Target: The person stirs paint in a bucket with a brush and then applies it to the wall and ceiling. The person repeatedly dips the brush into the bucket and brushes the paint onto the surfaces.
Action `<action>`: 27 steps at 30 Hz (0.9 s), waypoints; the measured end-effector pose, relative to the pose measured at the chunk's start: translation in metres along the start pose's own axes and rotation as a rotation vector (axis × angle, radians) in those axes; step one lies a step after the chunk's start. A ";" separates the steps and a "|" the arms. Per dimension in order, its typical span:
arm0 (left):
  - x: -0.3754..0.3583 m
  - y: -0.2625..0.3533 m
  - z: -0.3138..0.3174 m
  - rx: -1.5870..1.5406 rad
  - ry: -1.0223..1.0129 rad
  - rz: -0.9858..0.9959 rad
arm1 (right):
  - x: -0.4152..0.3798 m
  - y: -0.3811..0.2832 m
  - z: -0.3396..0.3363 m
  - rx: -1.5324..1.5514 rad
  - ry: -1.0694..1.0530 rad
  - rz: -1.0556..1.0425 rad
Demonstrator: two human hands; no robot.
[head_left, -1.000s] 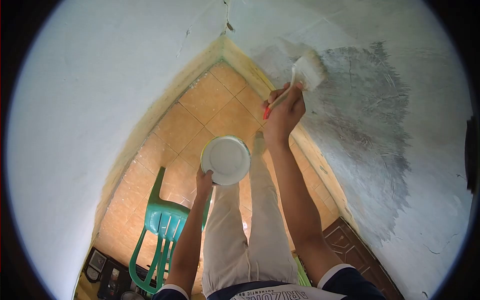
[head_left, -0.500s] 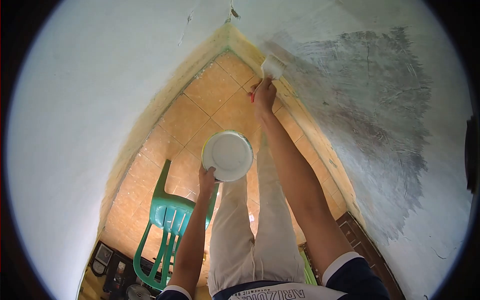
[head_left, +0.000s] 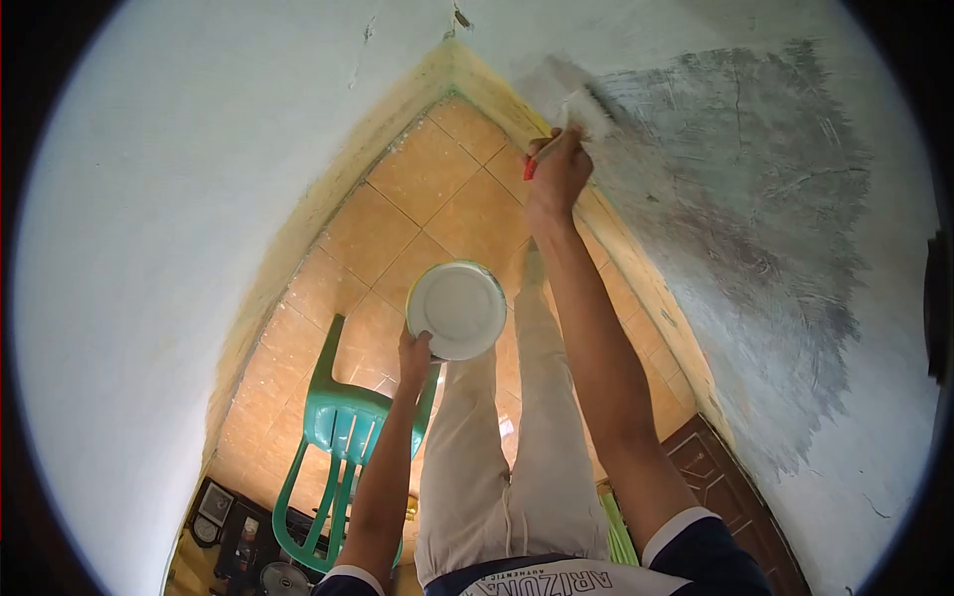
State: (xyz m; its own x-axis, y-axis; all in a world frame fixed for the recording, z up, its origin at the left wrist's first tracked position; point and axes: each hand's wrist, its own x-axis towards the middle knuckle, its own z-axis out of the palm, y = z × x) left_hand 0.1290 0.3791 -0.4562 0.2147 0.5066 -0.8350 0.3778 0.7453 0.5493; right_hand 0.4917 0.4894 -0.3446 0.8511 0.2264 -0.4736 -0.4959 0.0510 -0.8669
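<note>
A wide paintbrush (head_left: 586, 111) with a red handle end is gripped in my right hand (head_left: 561, 174). Its bristles, slightly blurred, lie against the lower part of the right wall (head_left: 686, 209), by the left edge of a grey, streaky patch. My left hand (head_left: 415, 350) holds a round paint bucket (head_left: 457, 310) by its rim, the thumb over the near left edge. White material shows inside the bucket. It hangs in front of my legs, above the tiled floor.
A green plastic chair (head_left: 348, 412) stands at my left. Orange floor tiles (head_left: 422, 184) run into the corner between two walls. Behind me are a fan (head_left: 285, 578), dark furniture (head_left: 243, 541) and a brown wooden door (head_left: 730, 487).
My right hand has moved right and slightly up with the paintbrush, bringing its bristles onto the edge of the grey patch. The bucket in my left hand has barely shifted.
</note>
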 end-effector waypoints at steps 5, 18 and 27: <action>0.004 0.001 0.006 0.081 -0.011 0.104 | -0.060 -0.062 0.012 -0.110 0.000 -0.193; -0.014 0.020 0.019 -0.058 -0.001 -0.003 | 0.032 0.065 -0.003 -0.302 -0.008 -0.001; -0.003 -0.032 -0.011 0.049 0.061 0.080 | 0.013 0.015 -0.014 -0.046 0.000 0.001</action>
State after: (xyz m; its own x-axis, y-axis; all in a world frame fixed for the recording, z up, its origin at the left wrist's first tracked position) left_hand 0.1061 0.3588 -0.4703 0.1909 0.5900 -0.7845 0.4054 0.6805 0.6104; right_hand 0.4976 0.4798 -0.3661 0.8505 0.2261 -0.4749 -0.4887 0.0057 -0.8724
